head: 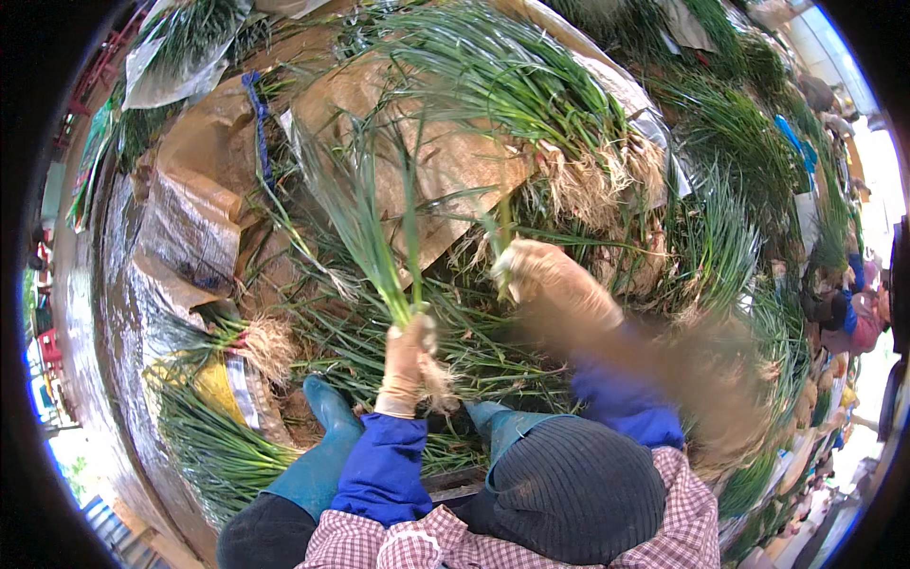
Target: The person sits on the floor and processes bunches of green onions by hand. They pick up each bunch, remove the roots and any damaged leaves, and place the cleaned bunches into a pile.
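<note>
My left hand [407, 355], in a pale rubber glove, grips a small bunch of green onions [380, 263]. Their leaves point up and away from me, and pale roots hang below the fist. To its right, my gloved right hand [558, 281] is blurred by motion, its fingers closed around some green onion leaves [503, 242]. Loose leaves and stalks [490, 341] litter the ground below both hands. Beyond the right hand, a large pile of green onions [512, 85] lies on brown sacking [426, 178], its roots towards the right.
Teal rubber boots [334, 412] stand either side of the loose leaves. Bundled onions [220, 427] lie at left beside a yellow sack [220, 387]. More onions [732, 135] fill the right side, where a person [857, 320] works. A wet walkway [114, 320] runs along the left.
</note>
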`<state>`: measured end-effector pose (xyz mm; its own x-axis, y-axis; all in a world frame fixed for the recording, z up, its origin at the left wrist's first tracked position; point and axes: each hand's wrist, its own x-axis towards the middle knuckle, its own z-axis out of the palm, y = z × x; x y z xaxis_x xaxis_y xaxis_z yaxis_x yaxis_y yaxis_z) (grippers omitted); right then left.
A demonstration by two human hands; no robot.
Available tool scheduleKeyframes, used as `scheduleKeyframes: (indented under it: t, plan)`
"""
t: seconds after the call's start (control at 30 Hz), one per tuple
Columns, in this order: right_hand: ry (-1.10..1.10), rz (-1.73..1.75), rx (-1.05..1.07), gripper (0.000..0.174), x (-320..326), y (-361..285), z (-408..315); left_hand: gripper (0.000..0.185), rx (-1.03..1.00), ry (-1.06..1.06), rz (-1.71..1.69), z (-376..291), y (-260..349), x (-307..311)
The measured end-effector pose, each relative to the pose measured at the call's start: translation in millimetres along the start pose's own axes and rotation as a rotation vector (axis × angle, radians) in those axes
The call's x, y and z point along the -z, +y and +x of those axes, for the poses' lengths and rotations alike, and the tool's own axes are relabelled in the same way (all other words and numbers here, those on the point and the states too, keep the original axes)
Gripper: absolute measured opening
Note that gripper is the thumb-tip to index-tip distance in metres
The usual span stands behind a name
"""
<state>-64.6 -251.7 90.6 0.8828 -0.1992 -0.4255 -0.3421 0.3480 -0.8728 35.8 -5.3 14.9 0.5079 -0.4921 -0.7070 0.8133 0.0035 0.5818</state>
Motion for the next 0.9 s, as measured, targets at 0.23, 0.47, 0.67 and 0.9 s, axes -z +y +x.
scheduleKeyframes:
  t: [0.23, 0.47, 0.67, 0.9]
  plan:
    - [0.922, -1.845, -0.127, 0.033, 88.6, -77.3, 65.1, 0.018, -0.169, -0.059, -0.331, 10.4, 49.1, 14.8]
    - [0.683, -1.192, 0.332, 0.023, 111.3, -47.4, 35.8, 0.02, -0.063, -0.343, -0.402, 8.8, 44.9, -17.1]
    - [0.536, -1.086, 0.536, 0.015, -13.9, -0.4, -17.9, 0.02, -0.043, -0.291, -0.291, 5.7, 11.5, -66.7]
    - [0.344, -1.571, -0.055, 0.011, -30.4, 24.0, -55.2, 0.018, 0.041, -0.297, -0.303, -2.3, -12.7, -54.5]
